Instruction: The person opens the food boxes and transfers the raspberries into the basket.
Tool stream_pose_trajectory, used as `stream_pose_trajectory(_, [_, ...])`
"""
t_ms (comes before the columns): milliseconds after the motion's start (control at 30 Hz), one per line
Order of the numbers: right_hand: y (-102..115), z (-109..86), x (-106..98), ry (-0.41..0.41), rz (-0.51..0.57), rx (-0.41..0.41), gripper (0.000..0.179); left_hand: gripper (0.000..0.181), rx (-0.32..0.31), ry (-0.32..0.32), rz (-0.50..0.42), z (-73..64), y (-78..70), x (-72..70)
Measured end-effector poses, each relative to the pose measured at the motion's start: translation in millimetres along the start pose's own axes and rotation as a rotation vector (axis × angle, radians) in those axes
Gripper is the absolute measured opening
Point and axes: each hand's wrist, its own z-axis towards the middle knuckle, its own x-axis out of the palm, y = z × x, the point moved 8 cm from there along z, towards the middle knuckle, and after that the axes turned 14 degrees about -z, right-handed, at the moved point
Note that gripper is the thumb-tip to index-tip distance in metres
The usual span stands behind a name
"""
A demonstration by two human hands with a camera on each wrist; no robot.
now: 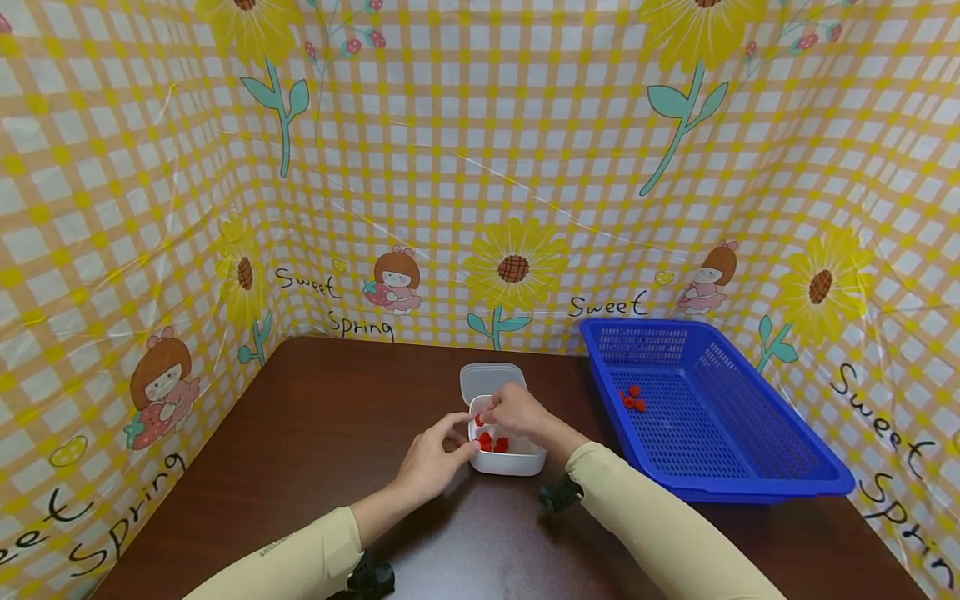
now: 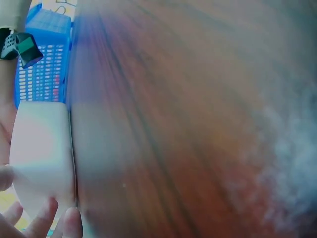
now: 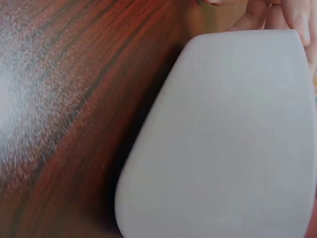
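Note:
A small white lidded box stands on the table with its translucent lid folded back. Several small red pieces lie inside, too small to tell their kind. My left hand holds the box at its left end, thumb and fingers curved about the corner; in the left wrist view its fingers are at the box wall. Over the box's inside, my right hand pinches another red piece. In the right wrist view the box's outer wall hides the right fingertips.
A blue plastic basket stands to the right of the box, with several red pieces near its left side. The dark brown table meets a checked, flower-printed cloth at the back and sides.

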Motion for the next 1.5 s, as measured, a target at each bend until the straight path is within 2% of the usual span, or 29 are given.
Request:
stream_pose_trajectory(267, [1.4, -3.9, -11.8, -0.015, 0.006, -0.001, 0.011, 0.037, 0.012, -0.002, -0.008, 0.5, -0.1, 0.3])
stream_pose_trajectory(933, [0.7, -12.5, -43.0, -0.049, 0.015, -0.023, 0.013, 0.034, 0.023, -0.011, 0.011, 1.1, -1.5, 0.6])
stream_pose_trajectory(1500, [-18.8, -15.5, -80.0, -0.056, 0.064, 0.044, 0.016, 0.034, 0.016, -0.032, 0.044, -0.2, -1.7, 0.0])
